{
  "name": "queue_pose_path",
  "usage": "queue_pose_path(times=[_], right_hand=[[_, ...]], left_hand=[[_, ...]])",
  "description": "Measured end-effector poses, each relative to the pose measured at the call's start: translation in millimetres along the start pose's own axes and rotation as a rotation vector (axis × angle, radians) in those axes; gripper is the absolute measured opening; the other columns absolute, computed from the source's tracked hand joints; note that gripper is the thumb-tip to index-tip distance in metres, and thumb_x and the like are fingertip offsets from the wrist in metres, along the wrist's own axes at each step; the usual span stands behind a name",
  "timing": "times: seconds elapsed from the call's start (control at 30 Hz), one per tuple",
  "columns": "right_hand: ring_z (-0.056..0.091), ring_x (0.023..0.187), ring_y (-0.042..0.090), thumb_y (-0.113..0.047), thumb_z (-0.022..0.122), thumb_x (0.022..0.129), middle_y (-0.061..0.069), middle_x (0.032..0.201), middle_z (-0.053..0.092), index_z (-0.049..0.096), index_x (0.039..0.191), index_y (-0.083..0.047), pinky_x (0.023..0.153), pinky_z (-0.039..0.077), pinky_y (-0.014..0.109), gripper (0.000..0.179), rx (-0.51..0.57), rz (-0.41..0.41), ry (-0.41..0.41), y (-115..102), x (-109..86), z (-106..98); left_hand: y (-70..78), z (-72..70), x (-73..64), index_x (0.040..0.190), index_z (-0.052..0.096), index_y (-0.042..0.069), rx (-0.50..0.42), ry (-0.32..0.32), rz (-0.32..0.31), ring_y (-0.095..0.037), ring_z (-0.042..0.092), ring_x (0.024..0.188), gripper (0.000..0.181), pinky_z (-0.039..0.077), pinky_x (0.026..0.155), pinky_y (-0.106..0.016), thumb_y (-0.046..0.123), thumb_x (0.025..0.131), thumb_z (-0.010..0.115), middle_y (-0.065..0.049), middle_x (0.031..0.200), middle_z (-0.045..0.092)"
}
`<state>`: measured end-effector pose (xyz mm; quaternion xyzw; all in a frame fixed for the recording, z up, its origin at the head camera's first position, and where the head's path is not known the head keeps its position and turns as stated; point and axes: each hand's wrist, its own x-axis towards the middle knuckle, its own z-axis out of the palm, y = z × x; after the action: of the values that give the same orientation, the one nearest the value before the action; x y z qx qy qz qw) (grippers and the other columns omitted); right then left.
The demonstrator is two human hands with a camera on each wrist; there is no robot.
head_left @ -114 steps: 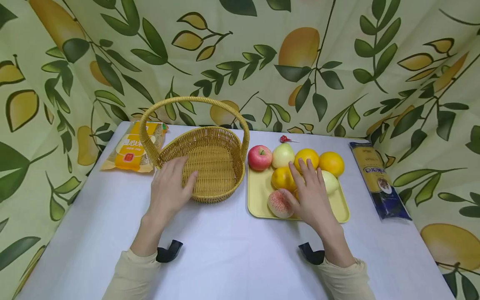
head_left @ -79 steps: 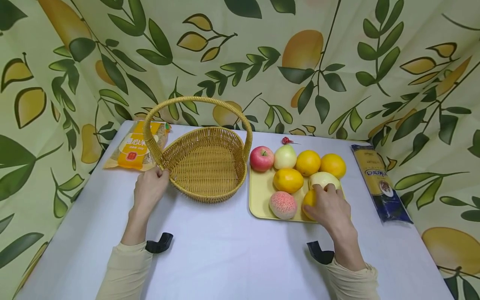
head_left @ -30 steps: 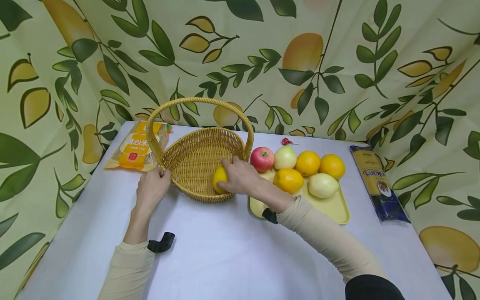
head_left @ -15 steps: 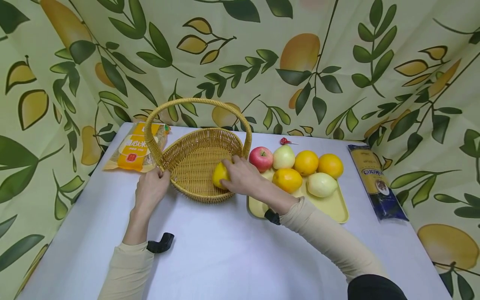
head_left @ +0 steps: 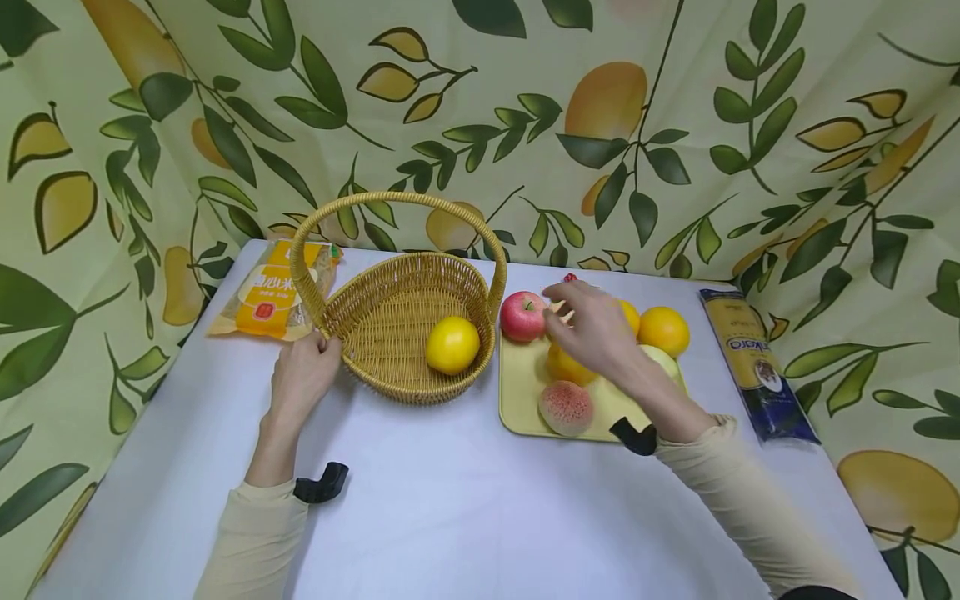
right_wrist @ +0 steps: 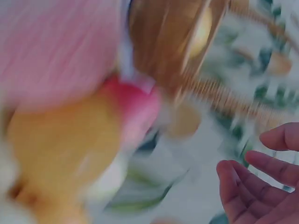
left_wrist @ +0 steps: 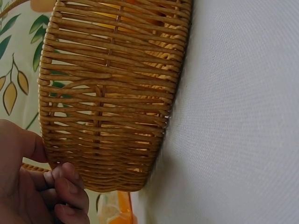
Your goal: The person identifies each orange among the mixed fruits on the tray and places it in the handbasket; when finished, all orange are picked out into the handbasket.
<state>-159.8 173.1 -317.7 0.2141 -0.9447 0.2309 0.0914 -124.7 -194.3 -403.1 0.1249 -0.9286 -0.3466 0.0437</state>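
My left hand [head_left: 302,375] pinches the left rim of the wicker basket [head_left: 378,329]; thumb and curled fingers meet at the weave in the left wrist view. One round yellow fruit [head_left: 452,345] lies inside at the basket's right. My right hand [head_left: 596,329] hovers over the yellow tray [head_left: 520,404], fingers loosely bent and holding nothing. Its fingertips are beside the red apple [head_left: 521,317], and it largely hides a pale pear. Below it sit an orange-yellow fruit [head_left: 567,365] and a pink peach [head_left: 566,408]. The right wrist view is blurred, showing the peach [right_wrist: 56,51] up close.
Right on the tray are an orange [head_left: 663,332] and a pale green fruit [head_left: 665,361], partly covered by the arm. A blue-gold packet [head_left: 757,362] lies far right. Behind the basket's left side is an orange-labelled bag [head_left: 266,300]. A small red item [head_left: 570,277] lies behind the tray.
My right hand carried the yellow fruit from the tray into the basket, let go, and moved back right over the tray. My left hand took hold of the basket rim and stayed there.
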Motion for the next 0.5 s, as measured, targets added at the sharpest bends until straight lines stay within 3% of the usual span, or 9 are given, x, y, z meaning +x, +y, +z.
queue_pose_path(times=[0.13,0.23,0.37,0.5], right_hand=[[0.064,0.1,0.036,-0.018,0.055,0.092,0.021,0.12,0.064,0.062,0.122,-0.002,0.079,0.052,0.049,0.035,-0.051,0.169,0.05,53.3,-4.4,-25.3],[0.058,0.106,0.043,-0.022,0.054,0.093,0.027,0.125,0.056,0.057,0.128,0.001,0.083,0.047,0.056,0.041,-0.099,0.278,0.037,95.2,-12.1,-36.5],[0.046,0.115,0.051,-0.03,0.052,0.096,0.036,0.133,0.045,0.046,0.137,0.004,0.091,0.04,0.064,0.054,-0.124,0.413,-0.057,139.6,-25.6,-42.8],[0.039,0.121,0.056,-0.039,0.044,0.099,0.041,0.138,0.037,0.034,0.144,0.007,0.096,0.036,0.067,0.064,-0.113,0.508,-0.16,166.2,-35.5,-44.0]], left_hand=[[0.2,-0.1,0.8,0.069,0.045,0.008,0.0,0.006,0.006,-0.022,0.044,0.056,0.032,0.033,0.048,-0.032,0.026,0.095,0.041,-0.006,0.061,0.044],[-0.2,0.1,0.7,0.069,0.045,0.008,0.0,0.001,0.0,-0.022,0.044,0.056,0.032,0.034,0.048,-0.032,0.026,0.095,0.041,-0.006,0.061,0.045],[-0.7,-0.1,0.2,0.07,0.046,0.007,0.002,-0.005,-0.002,-0.022,0.045,0.056,0.032,0.034,0.048,-0.031,0.026,0.095,0.04,-0.006,0.061,0.046],[-0.7,-0.8,0.1,0.071,0.047,0.007,0.0,-0.013,-0.002,-0.021,0.045,0.056,0.032,0.034,0.048,-0.031,0.026,0.095,0.04,-0.006,0.062,0.046]])
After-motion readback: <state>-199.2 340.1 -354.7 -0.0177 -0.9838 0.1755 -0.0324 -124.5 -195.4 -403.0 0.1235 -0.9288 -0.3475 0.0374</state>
